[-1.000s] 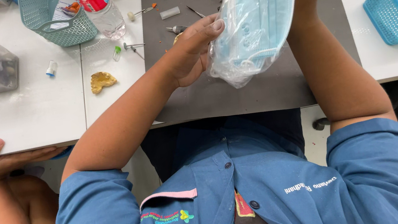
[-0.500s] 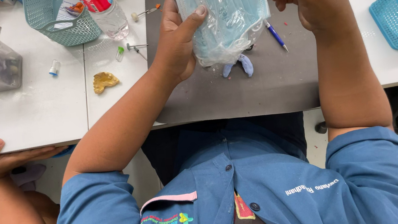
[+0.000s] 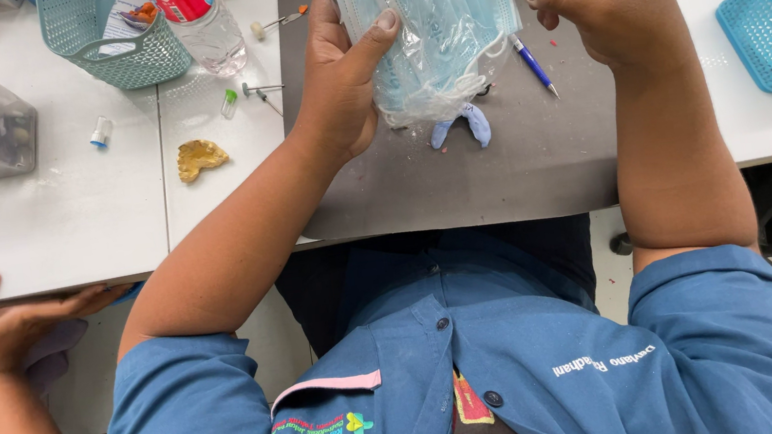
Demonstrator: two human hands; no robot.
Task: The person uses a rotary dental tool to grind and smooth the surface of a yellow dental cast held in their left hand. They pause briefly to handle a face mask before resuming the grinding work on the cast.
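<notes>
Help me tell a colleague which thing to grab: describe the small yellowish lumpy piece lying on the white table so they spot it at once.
Start at the dark grey mat in front of the person, then look off its left edge onto the white table. There, below the green mesh basket and the plastic bottle, lies the yellowish lumpy piece. It is the only golden, irregular, arch-like thing there; its neighbours are small white or green caps.

Bright, even overhead light falls on my work, leaving soft shadows under my forearms, mild glare on the crinkled clear plastic bag of pale blue face masks (image 3: 427,30), and wide-lens stretching at the frame edges.
</notes>
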